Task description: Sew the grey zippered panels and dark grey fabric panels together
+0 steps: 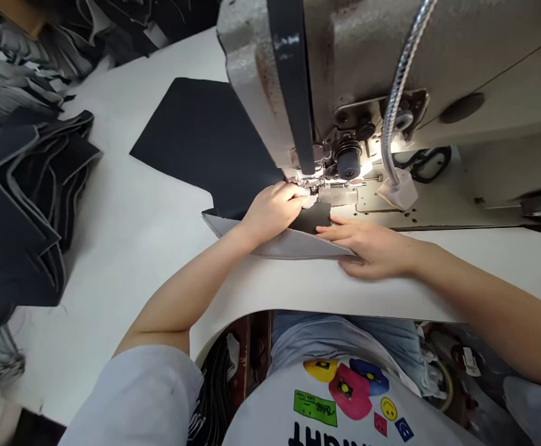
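Note:
A black fabric piece [205, 133] with a grey underside lies on the white table [131, 235] and runs under the sewing machine's presser foot [314, 183]. My left hand [272, 210] rests on the fabric right at the foot, its fingers curled and pinching the cloth edge. My right hand [372, 244] lies flat, fingers stretched out, pressing the folded grey edge [293, 244] of the fabric near the table's front.
The grey sewing machine [391, 62] fills the upper right, with a flexible lamp [398, 93] lit over the needle area. Black scissors [426, 162] lie on the machine bed. A stack of black and grey cut pieces [23, 204] sits at the left.

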